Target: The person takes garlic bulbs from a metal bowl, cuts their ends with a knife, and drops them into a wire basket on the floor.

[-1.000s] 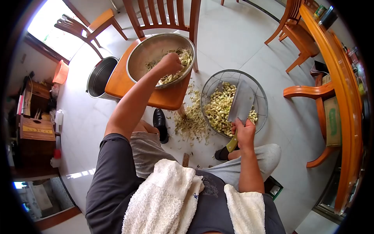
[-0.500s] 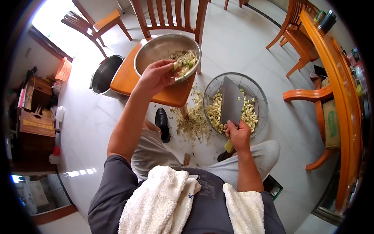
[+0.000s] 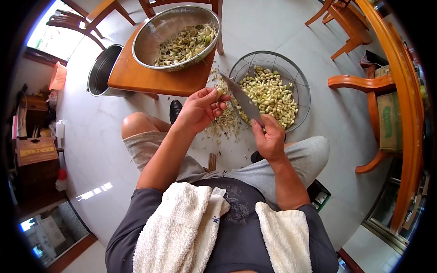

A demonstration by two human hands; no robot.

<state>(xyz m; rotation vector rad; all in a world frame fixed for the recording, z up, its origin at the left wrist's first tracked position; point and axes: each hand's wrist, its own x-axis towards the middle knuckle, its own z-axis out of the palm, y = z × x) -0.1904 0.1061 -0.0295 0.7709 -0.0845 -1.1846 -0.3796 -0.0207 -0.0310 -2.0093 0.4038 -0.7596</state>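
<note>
My left hand (image 3: pixel 200 109) pinches a small pale-green bulb (image 3: pixel 220 92) between thumb and fingertips. Wrapped round the handle of a cleaver (image 3: pixel 245 101) is my right hand (image 3: pixel 270 140); the blade is turned nearly edge-on and points up and left, its tip close to the bulb. Behind the blade stands a round wire basket (image 3: pixel 307 93) holding many trimmed pale bulbs (image 3: pixel 268 91). A perforated metal bowl (image 3: pixel 148 38) of untrimmed bulbs with stringy ends (image 3: pixel 186 43) rests on a wooden chair (image 3: pixel 150 82). Whether the cleaver's edge touches the bulb, I cannot tell.
Trimmings (image 3: pixel 225 123) litter the floor between chair and basket. A dark metal bucket (image 3: pixel 102 73) stands left of the chair. At far left are an orange plastic basket (image 3: pixel 58 76) and a wooden cabinet (image 3: pixel 38 150). A long wooden table (image 3: pixel 403 113) runs along the right.
My left hand has come back from the bowl with a bulb, toward the cleaver. My right hand has raised and turned the cleaver, tilting its blade leftward. The view has shifted.
</note>
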